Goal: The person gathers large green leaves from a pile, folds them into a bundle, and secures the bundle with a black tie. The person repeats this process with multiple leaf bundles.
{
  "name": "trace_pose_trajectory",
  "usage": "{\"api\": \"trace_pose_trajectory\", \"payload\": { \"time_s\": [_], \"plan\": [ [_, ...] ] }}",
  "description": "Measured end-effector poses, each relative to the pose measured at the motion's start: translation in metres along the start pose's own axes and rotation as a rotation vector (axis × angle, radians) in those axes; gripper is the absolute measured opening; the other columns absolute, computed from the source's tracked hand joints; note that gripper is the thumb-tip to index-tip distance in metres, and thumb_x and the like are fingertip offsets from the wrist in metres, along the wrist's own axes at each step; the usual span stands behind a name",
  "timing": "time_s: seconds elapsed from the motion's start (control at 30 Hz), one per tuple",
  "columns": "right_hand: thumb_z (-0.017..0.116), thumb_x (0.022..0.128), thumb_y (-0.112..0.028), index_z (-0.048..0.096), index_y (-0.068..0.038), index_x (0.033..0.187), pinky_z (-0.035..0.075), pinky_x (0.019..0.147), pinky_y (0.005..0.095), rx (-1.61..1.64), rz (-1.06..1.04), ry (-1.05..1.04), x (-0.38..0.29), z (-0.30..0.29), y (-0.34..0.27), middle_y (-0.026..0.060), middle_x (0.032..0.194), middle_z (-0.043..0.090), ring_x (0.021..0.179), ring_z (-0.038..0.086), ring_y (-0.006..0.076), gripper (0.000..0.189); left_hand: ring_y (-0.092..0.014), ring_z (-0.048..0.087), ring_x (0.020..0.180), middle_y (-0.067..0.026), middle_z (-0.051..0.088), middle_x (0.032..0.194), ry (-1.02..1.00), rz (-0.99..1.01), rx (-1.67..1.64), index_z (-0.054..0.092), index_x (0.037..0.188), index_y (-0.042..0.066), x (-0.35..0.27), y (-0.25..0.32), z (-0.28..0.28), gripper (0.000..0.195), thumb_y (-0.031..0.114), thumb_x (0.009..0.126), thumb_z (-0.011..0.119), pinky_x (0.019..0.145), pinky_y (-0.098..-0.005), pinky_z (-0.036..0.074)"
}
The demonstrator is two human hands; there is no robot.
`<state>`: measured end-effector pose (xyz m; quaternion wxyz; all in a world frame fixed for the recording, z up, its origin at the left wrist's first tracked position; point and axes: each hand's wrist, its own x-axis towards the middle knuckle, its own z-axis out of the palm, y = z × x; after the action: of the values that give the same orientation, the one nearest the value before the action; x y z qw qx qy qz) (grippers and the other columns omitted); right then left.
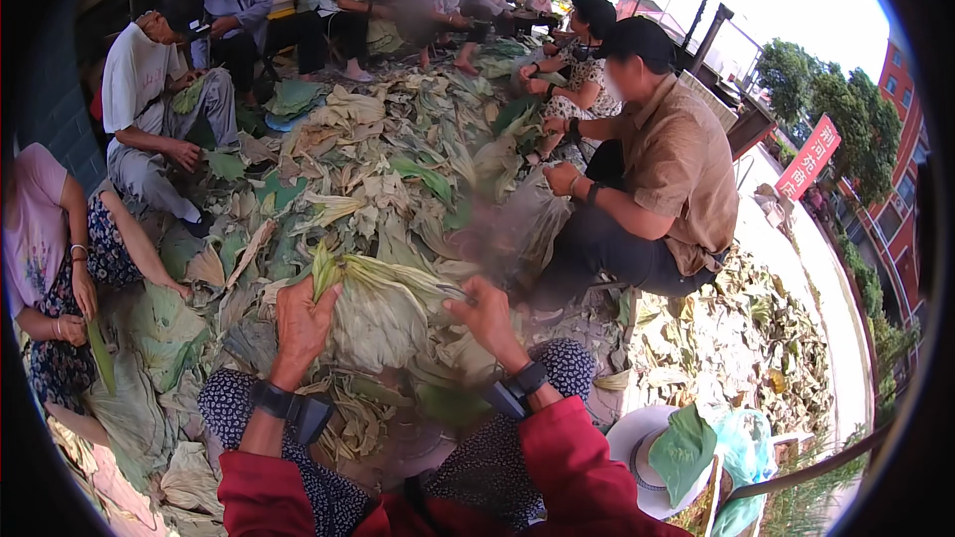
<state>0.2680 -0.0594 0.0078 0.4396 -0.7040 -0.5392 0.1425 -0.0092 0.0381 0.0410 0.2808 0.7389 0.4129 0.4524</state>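
A large, partly dried leaf [380,313], a lotus leaf by its radiating ribs, hangs gathered in folds in front of my knees. My left hand [304,321] grips its yellow-green bunched end between thumb and fingers. At the leaf's right side, my right hand [486,319] has its fingers closed on a thin dark item [452,289]; its exact kind is unclear. Beneath both hands spreads a broad heap of dried and green leaves [380,186]. Narrow leaf scraps [347,418] lie between my legs.
A person in a brown shirt [664,179] sits close on the right, and another in a pink top [45,216] on the left. More people sit around the heap. A pale brimmed hat [630,436] with a green leaf [683,455] on it rests at lower right, beside a plastic bag [746,447].
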Motion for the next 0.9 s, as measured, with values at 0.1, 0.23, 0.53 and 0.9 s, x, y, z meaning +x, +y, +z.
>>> {"api": "trace_pose_trajectory", "payload": {
  "time_s": [0.1,0.23,0.53,0.9],
  "plan": [
    [0.084,0.078,-0.019,0.057,0.0,0.094,0.046,0.066,0.0342,0.005,0.042,-0.019,0.002,0.001,0.007,0.0071,0.075,0.056,0.07,0.05,0.0149,0.038,-0.03,0.053,0.054,-0.0198,0.057,0.065,0.006,0.014,0.01,0.067,0.092,-0.003,0.0,0.001,0.0,0.017,0.014,0.089,0.068,0.056,-0.038,0.043],
    [0.084,0.081,-0.02,0.056,-0.002,0.097,0.047,0.07,0.0316,0.119,-0.012,-0.11,0.005,0.006,0.02,0.0,0.084,0.058,0.076,0.05,0.0125,0.036,-0.038,0.056,0.058,-0.0222,0.059,0.068,0.044,0.031,0.026,0.067,0.092,-0.003,0.001,-0.001,0.001,0.017,0.013,0.088,0.068,0.057,-0.0399,0.044],
    [0.08,0.082,-0.016,0.058,-0.003,0.088,0.045,0.066,0.0344,0.351,0.063,0.008,0.007,0.011,0.024,0.0046,0.073,0.058,0.069,0.052,0.0155,0.026,-0.041,0.059,0.063,-0.0223,0.061,0.07,0.06,0.013,0.137,0.067,0.091,-0.001,0.003,-0.008,-0.005,0.015,0.013,0.087,0.07,0.058,-0.0427,0.044],
    [0.075,0.08,-0.016,0.06,-0.003,0.088,0.048,0.069,0.0444,-0.106,-0.064,0.098,0.001,0.003,0.003,0.0173,0.08,0.065,0.076,0.063,0.0374,0.021,-0.042,0.061,0.066,-0.0225,0.063,0.073,0.116,0.052,0.22,0.07,0.098,0.003,0.004,-0.003,-0.007,0.015,0.013,0.087,0.068,0.059,-0.0452,0.046]
  ]
}}
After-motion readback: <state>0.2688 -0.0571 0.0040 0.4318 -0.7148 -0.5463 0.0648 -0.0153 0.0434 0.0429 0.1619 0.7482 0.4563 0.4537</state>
